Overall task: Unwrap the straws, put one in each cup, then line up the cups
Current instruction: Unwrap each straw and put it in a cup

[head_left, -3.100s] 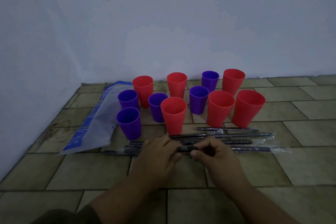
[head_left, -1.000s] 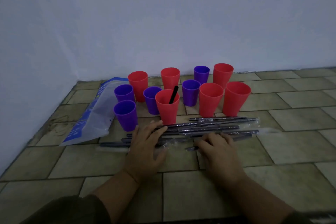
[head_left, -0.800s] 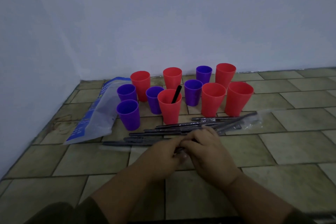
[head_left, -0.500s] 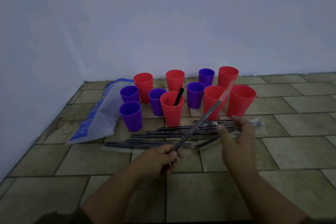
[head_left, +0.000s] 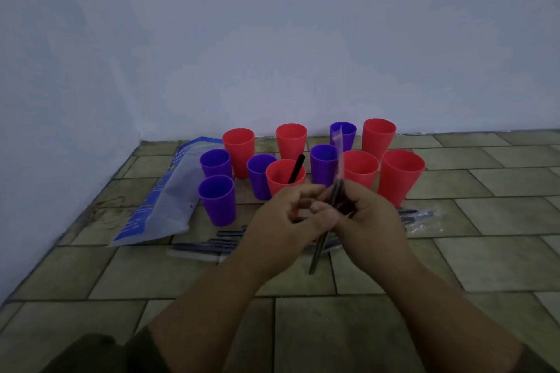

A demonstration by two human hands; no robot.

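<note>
Pinching wrapped straw (head_left: 337,166) upright, left hand (head_left: 289,222), right hand (head_left: 370,221)

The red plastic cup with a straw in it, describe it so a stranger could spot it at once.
On the tiled floor, by the pale wall, stands a cluster of red and purple plastic cups. In its front row, just behind the person's left hand, is a red plastic cup. It alone holds a black straw, leaning out; no other cup shows one.

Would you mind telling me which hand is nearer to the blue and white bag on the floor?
Left. The left hand is to the right of the bag; the right hand is farther right, beyond the left hand. Both grip one straw.
</note>
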